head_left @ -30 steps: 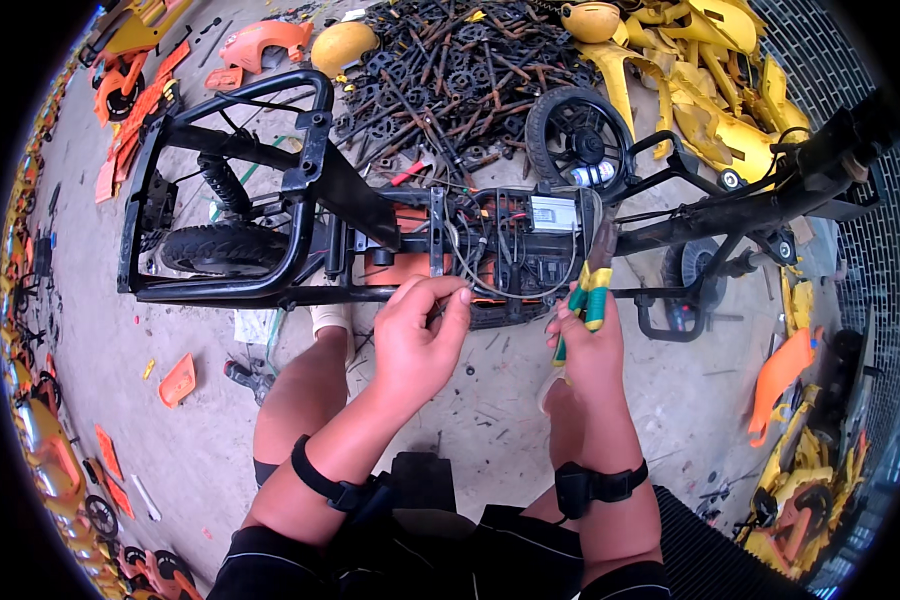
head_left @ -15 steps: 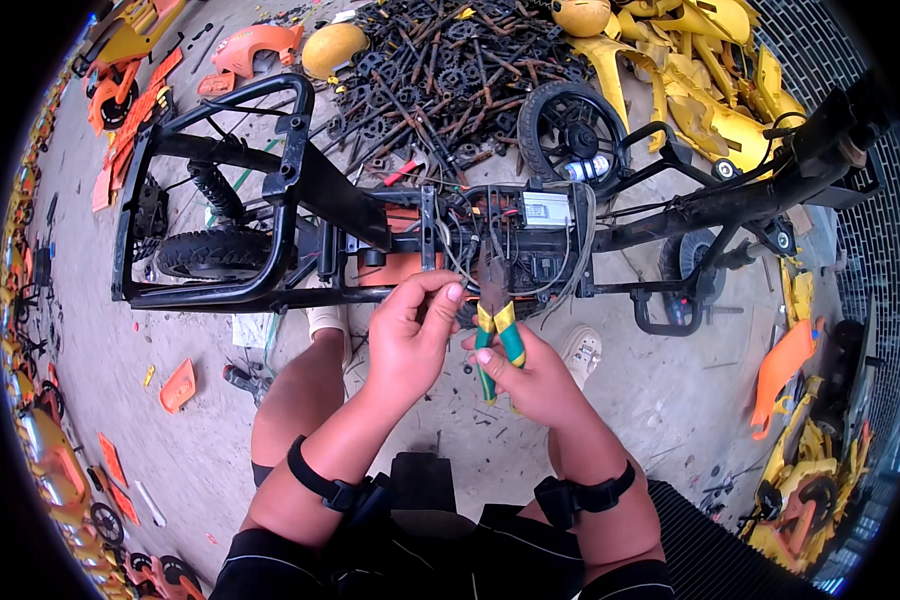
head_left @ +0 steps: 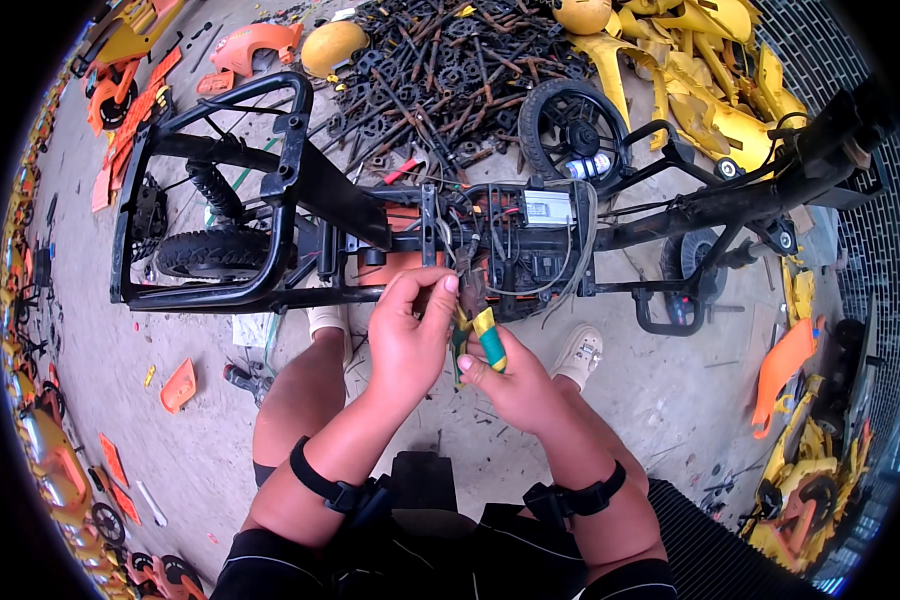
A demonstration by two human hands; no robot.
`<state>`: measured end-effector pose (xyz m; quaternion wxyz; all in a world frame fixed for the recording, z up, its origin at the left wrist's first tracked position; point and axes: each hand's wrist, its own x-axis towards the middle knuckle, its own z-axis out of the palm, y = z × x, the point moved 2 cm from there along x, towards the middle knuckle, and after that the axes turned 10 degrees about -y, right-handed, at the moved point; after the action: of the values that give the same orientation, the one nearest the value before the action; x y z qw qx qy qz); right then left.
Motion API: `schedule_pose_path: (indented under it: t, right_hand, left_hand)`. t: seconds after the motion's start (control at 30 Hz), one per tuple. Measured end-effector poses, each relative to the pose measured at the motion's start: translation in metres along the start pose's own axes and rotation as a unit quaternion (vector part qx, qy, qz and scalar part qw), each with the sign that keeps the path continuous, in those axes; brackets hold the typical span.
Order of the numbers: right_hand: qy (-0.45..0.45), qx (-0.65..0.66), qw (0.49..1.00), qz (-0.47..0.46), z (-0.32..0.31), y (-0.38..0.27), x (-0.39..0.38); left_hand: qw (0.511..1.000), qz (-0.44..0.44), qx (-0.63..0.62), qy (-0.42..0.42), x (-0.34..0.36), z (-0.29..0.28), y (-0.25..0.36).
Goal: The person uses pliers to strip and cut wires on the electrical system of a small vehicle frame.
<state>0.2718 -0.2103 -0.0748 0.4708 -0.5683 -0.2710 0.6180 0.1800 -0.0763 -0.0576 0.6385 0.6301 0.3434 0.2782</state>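
My right hand [head_left: 518, 385] is wrapped round a pair of pliers [head_left: 490, 340] with green and yellow handles; the dark jaws point up beside my left fingertips. The thumb and fingers of my left hand [head_left: 408, 328] are pinched on a thin wire, mostly hidden by the fingers. Both hands are at the near side of a black vehicle frame [head_left: 335, 205] lying across in front of me. Just beyond the pliers, inside the frame, are loose grey cables [head_left: 584, 262], a silver box [head_left: 548, 209] and dark connectors.
Behind the frame lies a heap of rusty metal parts [head_left: 450, 90] and a loose wheel [head_left: 573, 135]. Yellow plastic panels [head_left: 705, 100] are piled at the far right. An orange panel [head_left: 785, 365] lies at the right, a smaller orange piece [head_left: 178, 386] at the left.
The pliers have moved left and tilted, bringing their jaws close to my left fingertips. My right hand has shifted slightly left with them; the left hand has hardly moved.
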Motion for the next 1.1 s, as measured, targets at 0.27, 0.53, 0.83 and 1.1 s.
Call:
schedule_pose_path:
  t: [0.27, 0.53, 0.83, 1.1]
  right_hand:
    - [0.004, 0.003, 1.0, -0.001, 0.005, -0.006, 0.0]
    - [0.027, -0.056, 0.998, 0.01, 0.009, -0.014, -0.003]
    - [0.037, -0.068, 0.997, 0.014, 0.008, -0.013, -0.003]
    - [0.054, -0.112, 0.992, 0.012, 0.007, -0.006, -0.001]
  left_hand:
    - [1.0, -0.011, 0.011, 0.005, 0.0, 0.001, -0.001]
    - [1.0, -0.016, 0.012, 0.003, 0.0, 0.001, 0.001]
    - [1.0, -0.014, 0.019, -0.001, 0.001, 0.001, 0.001]
    - [1.0, -0.007, 0.024, 0.001, 0.002, 0.002, 0.002]
